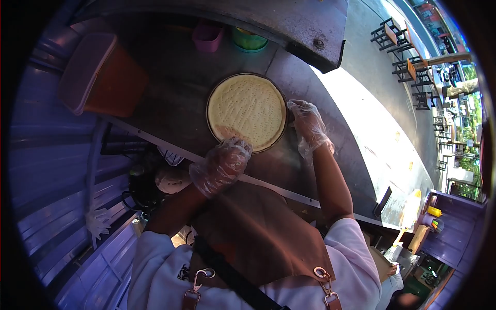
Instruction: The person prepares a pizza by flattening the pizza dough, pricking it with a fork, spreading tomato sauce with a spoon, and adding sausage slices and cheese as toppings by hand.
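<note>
A round pan (285, 130) holds pale flat dough (247, 109) pricked with rows of small holes. My left hand (227, 159), in a clear plastic glove, is at the pan's near edge with its fingers curled. Whether it grips the rim or the dough is hidden by the hand itself. To the right of the pan, my right hand (307, 121), also gloved, has its fingers bent and pressed together beside the rim. What is between those fingers, if anything, is too small to make out.
The pan lies on a dark metal counter (175, 103). A lidded tub (116, 77) stands at the left. Pink (207, 37) and green (249, 40) containers sit at the back, near an overhanging metal box (310, 31). Part of another person (393, 279) shows at lower right.
</note>
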Tool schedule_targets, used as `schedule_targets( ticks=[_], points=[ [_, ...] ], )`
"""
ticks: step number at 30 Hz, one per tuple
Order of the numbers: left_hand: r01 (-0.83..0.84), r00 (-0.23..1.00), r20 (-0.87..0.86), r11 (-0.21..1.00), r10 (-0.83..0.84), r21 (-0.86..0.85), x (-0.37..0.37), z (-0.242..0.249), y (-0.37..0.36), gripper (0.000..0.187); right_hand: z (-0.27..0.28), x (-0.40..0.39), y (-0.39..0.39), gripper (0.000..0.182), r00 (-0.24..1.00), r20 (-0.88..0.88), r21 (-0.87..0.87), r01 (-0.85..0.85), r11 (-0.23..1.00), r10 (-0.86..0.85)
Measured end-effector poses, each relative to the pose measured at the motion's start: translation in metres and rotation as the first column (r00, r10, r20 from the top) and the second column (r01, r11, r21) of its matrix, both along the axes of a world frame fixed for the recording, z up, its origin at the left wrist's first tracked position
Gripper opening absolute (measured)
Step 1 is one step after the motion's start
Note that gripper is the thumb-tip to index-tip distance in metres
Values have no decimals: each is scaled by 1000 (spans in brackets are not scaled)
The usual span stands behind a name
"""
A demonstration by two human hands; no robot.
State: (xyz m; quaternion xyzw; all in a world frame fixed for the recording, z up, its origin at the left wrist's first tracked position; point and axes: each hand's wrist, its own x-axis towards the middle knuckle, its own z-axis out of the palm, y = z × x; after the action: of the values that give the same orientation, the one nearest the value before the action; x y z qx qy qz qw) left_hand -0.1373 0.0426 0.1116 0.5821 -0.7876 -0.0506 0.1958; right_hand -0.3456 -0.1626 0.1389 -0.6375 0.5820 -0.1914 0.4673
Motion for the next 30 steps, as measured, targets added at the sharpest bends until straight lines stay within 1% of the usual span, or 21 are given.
schedule_targets(
  ticks=[1, 3, 4, 6, 7, 9, 10, 11, 12, 13, 14, 16, 17, 19, 20, 23, 25, 26, 28, 29, 30],
  points=[
    [3, 1000, 0, 1000, -3, -1, 2, -5, 1, 29, 3, 0, -1, 31, 1000, 0, -1, 3, 1000, -3],
    [-45, 998, -52, 991, 39, -126, 9, -19, 5, 26, 12, -2, -7, 34, 992, -42, 198, -109, 974, 119],
    [-54, 997, -55, 991, 47, -123, 13, -7, 4, 26, 17, -2, -4, 34, 991, -45, 200, -117, 973, 128],
    [-72, 994, 89, 995, 66, 63, 31, 32, -1, 26, 23, -2, 16, 31, 988, -8, 288, -148, 946, 157],
    [-97, 992, 88, 992, 90, 75, 41, 35, 0, 26, 19, -4, 31, 31, 983, -8, 300, -171, 938, 182],
    [-330, 920, -168, 931, 354, 157, 60, 37, 8, 26, 9, -6, 64, 23, 955, -149, 142, -234, 962, 255],
    [-355, 912, -156, 920, 380, 167, 65, 28, 16, 26, 16, 4, 74, 23, 950, -138, 154, -260, 953, 281],
    [-306, 912, -247, 944, 328, 126, 66, 15, 23, 27, 30, 19, 85, 21, 883, -227, -74, -437, 896, 412],
    [-254, 904, -335, 964, 264, 75, 69, 5, 29, 29, 38, 30, 92, 20, 800, -339, -284, -588, 757, 495],
    [-153, 982, -114, 988, 152, 2, 70, 22, 25, 30, 37, 38, 92, 27, 704, -386, -268, -703, 659, 596],
    [-157, 982, -109, 988, 156, 2, 68, 17, 26, 30, 38, 46, 93, 27, 704, -382, -270, -704, 656, 598],
    [-101, 954, -283, 995, 100, 11, 61, 4, 25, 30, 45, 65, 95, 34, 492, -460, -230, -870, 436, 739],
    [-99, 954, -284, 995, 98, 10, 59, 1, 25, 30, 34, 68, 96, 31, 535, -386, -273, -845, 460, 752],
    [-99, 893, -441, 995, 86, -6, 56, -1, 23, 28, 25, 70, 95, 32, 511, -414, -252, -859, 445, 753],
    [-102, 892, -444, 995, 87, -10, 54, 0, 21, 28, 21, 71, 93, 32, 487, -439, -232, -873, 429, 755],
    [-103, 911, -403, 995, 89, -13, 48, 13, 16, 26, 10, 73, 90, 39, 392, -525, -178, -919, 353, 756],
    [-84, 984, -142, 986, 104, 142, 47, 25, 11, 21, 10, 73, 87, 39, 414, -473, -166, -909, 382, 778],
    [-83, 984, -143, 987, 103, 140, 47, 24, 12, 21, 13, 73, 86, 38, 439, -419, -154, -897, 415, 795],
    [-103, 900, -407, 984, 154, 144, 46, 20, 15, 19, 26, 72, 83, 38, 462, -437, -241, -887, 395, 772],
    [-104, 900, -408, 985, 153, 141, 44, 15, 14, 19, 31, 71, 81, 38, 484, -451, -324, -871, 368, 750],
    [-110, 955, -270, 991, 125, 71, 42, 9, 13, 19, 28, 69, 80, 38, 484, -454, -325, -872, 367, 748]
  ],
)
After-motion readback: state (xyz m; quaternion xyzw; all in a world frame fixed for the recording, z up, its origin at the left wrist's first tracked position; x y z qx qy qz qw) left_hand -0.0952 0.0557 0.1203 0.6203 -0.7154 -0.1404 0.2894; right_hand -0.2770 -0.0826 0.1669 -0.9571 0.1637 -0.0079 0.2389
